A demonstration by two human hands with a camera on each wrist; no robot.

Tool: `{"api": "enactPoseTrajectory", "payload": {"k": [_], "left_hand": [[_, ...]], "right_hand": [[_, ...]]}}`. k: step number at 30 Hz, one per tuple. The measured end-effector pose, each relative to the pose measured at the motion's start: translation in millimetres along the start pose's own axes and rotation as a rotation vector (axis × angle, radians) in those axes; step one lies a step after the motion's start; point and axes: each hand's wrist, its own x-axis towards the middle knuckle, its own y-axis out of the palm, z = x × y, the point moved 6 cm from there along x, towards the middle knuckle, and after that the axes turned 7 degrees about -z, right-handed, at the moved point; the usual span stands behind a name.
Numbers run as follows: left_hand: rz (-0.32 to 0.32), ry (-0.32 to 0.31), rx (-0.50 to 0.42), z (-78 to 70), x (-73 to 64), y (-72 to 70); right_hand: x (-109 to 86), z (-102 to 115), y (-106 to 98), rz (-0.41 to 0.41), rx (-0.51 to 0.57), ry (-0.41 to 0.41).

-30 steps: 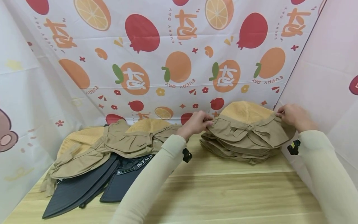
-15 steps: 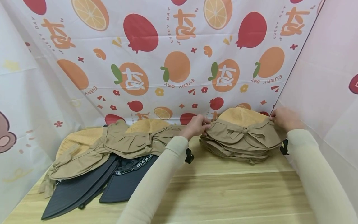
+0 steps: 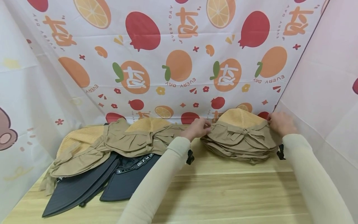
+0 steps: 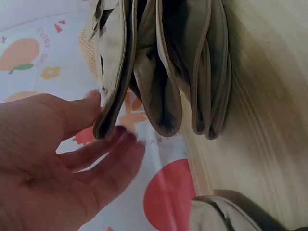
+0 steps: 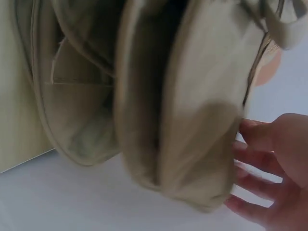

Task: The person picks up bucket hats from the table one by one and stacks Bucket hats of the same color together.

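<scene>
Tan sun hats with yellow knit crowns and bows lie stacked at the back right; the top hat (image 3: 243, 132) rests on several folded brims (image 3: 237, 152). My left hand (image 3: 197, 128) is at the stack's left side. In the left wrist view its thumb lies against the top brim (image 4: 113, 72), the other fingers (image 4: 118, 163) loosely extended below the brim's edge. At the opposite side is my right hand (image 3: 283, 123). Its fingertips (image 5: 236, 202) lie along the outer brim (image 5: 202, 130) in the right wrist view, the fingers spread and nearly straight.
At the left, two tan hats (image 3: 134, 143) with yellow crowns lie over dark visored caps (image 3: 84, 183) on the wooden table (image 3: 223, 193). A fruit-print curtain (image 3: 179, 93) hangs behind, and a pale curtain (image 3: 330, 109) borders the right side.
The top hat has come down onto the stack, its crown now lower. My right hand has moved left and slightly down; its fingers no longer pinch the brim. My left hand has loosened its pinch.
</scene>
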Motion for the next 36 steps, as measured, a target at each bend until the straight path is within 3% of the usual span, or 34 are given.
{"api": "enactPoseTrajectory", "payload": {"k": [8,15,19,24,32,36], "left_hand": [[0.049,0.098,0.230,-19.1,4.3,7.3],[0.116,0.131,0.349,-22.0,2.7,26.0],[0.126,0.162,0.433,-19.6,0.6,33.8],[0.158,0.135,0.428,-12.0,-1.0,41.9],[0.179,0.039,0.412,-1.0,0.5,46.9],[0.178,0.034,0.420,0.0,2.1,49.4]], "right_hand": [[-9.2,31.1,-1.4,-0.079,0.084,0.006],[-17.9,68.2,16.8,0.066,0.203,-0.002],[-16.7,74.5,24.8,0.056,0.235,-0.025],[-10.9,73.4,34.6,0.083,0.258,-0.033],[-3.2,70.4,46.0,0.182,0.328,-0.035],[-3.8,65.8,53.0,0.239,0.317,-0.034]]}}
